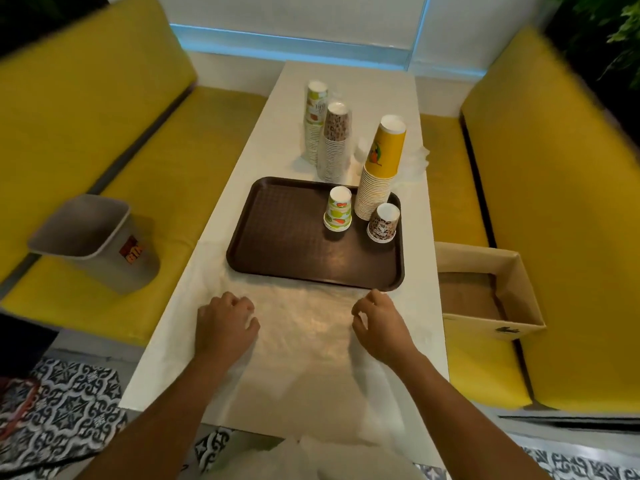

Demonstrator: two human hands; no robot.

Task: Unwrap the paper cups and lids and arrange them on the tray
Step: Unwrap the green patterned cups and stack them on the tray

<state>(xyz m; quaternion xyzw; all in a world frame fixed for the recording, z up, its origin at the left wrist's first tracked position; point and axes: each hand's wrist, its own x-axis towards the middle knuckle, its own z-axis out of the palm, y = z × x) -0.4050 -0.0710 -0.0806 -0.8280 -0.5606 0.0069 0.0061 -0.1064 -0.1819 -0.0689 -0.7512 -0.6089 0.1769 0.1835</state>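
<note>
**Limp film, featherlight cups**

The left hand and right hand curl their fingers into clear film spread on the near table, just before the brown, textured tray. The film looks limp and slippery, best pinched at its edges. Two crushable paper cups and a yellow stack stand on the tray's far right.

At frame centre a brown tray carries a tall yellow cup stack, a fruit-print cup and a brown-patterned cup, while at lower centre the left hand and right hand hold a clear plastic sheet with curled fingers.
</note>
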